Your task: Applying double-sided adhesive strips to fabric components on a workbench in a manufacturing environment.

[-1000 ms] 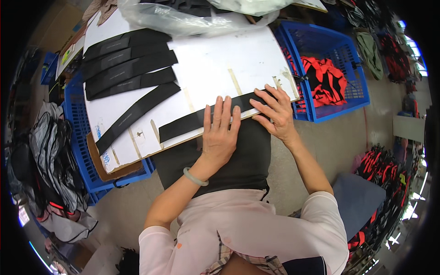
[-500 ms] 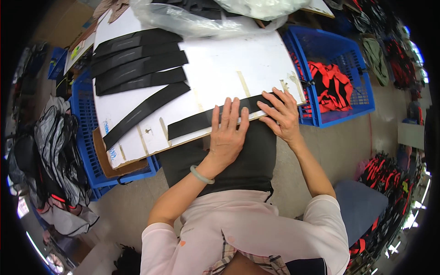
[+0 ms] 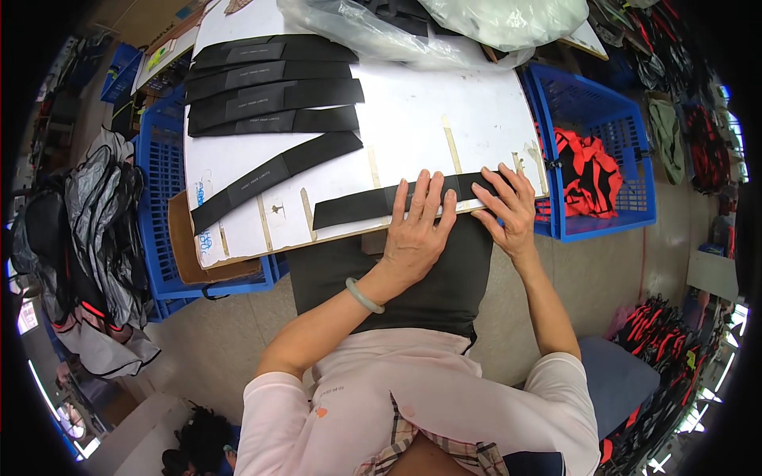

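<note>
A black fabric strip (image 3: 349, 209) lies flat along the near edge of the white tabletop (image 3: 413, 103). On its middle rests my left hand (image 3: 421, 230), fingers stretched out and pointing away from me. My right hand (image 3: 512, 214) lies on the strip's right end, its fingers extended and the thumb near the table edge. Both hands press from above and hold nothing. Left of them another black strip (image 3: 278, 176) lies slanted, with a greyish printed patch at its middle. Beyond it several similar strips (image 3: 274, 95) overlap in a fanned row.
Clear plastic sheeting (image 3: 397, 47) covers the table's far side. To the right stands a blue crate (image 3: 591, 234) with red-and-black fabric (image 3: 587, 174). Another blue crate (image 3: 163, 238) with a cardboard box (image 3: 181, 246) is at the left. Tape strips (image 3: 308, 213) mark the tabletop.
The view has shifted, so the table and its strips appear farther right. Both hands stay on the near strip, with fingers still extended.
</note>
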`<state>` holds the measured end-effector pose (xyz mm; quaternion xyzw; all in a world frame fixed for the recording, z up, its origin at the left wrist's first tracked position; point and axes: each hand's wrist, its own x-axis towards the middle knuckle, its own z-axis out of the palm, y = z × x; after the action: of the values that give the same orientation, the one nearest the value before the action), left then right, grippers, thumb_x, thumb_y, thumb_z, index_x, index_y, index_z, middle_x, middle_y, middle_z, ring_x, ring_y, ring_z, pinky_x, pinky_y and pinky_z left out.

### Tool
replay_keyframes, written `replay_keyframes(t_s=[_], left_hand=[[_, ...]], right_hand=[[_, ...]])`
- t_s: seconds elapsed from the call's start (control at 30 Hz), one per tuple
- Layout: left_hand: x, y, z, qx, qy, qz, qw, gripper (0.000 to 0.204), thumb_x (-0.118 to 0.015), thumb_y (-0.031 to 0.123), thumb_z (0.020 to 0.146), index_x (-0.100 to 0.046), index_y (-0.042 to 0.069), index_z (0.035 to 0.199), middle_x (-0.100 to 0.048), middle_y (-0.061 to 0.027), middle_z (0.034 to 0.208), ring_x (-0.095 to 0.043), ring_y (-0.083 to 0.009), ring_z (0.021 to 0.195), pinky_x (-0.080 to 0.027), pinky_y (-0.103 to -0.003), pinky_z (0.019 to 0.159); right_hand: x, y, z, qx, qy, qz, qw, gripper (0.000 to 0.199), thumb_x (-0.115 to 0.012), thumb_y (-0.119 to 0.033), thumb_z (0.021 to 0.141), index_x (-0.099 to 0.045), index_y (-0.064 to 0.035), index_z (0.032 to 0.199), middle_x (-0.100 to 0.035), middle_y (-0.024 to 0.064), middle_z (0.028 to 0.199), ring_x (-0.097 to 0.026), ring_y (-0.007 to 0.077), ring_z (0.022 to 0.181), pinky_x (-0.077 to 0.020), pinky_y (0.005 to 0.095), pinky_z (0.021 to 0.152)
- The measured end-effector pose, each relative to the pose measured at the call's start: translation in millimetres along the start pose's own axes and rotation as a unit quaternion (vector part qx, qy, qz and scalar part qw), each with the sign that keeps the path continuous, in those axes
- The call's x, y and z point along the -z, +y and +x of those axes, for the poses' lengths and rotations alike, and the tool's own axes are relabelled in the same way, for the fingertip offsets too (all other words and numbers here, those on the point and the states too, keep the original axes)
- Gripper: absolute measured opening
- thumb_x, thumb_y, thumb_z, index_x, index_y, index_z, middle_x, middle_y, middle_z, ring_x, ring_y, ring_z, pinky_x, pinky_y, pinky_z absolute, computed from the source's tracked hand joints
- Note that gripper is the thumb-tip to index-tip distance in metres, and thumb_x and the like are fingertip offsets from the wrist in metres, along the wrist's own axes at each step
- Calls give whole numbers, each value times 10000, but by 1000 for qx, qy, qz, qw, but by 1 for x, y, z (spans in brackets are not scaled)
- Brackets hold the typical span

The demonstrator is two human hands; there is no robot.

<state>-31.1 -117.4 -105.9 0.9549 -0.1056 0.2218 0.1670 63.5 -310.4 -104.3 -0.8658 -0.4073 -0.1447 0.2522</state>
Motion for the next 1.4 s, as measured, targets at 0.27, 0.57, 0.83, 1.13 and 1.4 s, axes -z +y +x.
replay_keyframes(t_s=[0.27, 0.57, 0.83, 1.13, 1.4], left_hand=[[1, 1, 0, -1, -8, -3, 1000, 380, -542, 55, 847, -564, -6, 1222, -446, -241, 1408, -387, -385, 1358, -273, -551, 1109], [6, -1, 0, -11, -29, 1, 1000, 418, -532, 63, 847, -530, -15, 1258, -406, -269, 1431, -358, -417, 1369, -254, -565, 1115], [16, -3, 2, -40, -76, 27, 996, 484, -546, 171, 852, -500, -24, 1292, -385, -278, 1441, -318, -428, 1384, -206, -562, 1142], [-4, -2, -6, -1, -29, -28, 999, 477, -456, 176, 938, -407, 8, 1382, -402, -248, 1437, -388, -412, 1337, -301, -573, 1088], [-7, -3, -2, -22, -25, -32, 999, 450, -444, 199, 924, -443, 23, 1338, -394, -281, 1436, -371, -440, 1349, -319, -603, 1064]], right_hand=[[1, 1, 0, 1, 1, 3, 1000, 392, -750, -278, 764, -715, -179, 1142, -621, 33, 1283, -475, 273, 1282, -307, 490, 1099], [1, -1, 1, 0, -2, 4, 1000, 395, -753, -261, 763, -713, -174, 1146, -619, 31, 1286, -473, 275, 1284, -310, 488, 1093], [23, -38, 40, -51, 25, 69, 996, 264, -761, -155, 730, -755, -113, 990, -682, 55, 1132, -496, 329, 1221, -312, 456, 1056], [-80, -127, 124, 85, -189, 202, 957, 301, -823, -126, 625, -670, -95, 883, -581, 65, 833, -567, 255, 855, -446, 379, 754], [-85, -126, 130, 63, -223, 178, 956, 276, -814, -162, 622, -602, -98, 787, -580, 61, 823, -568, 279, 870, -444, 419, 778]])
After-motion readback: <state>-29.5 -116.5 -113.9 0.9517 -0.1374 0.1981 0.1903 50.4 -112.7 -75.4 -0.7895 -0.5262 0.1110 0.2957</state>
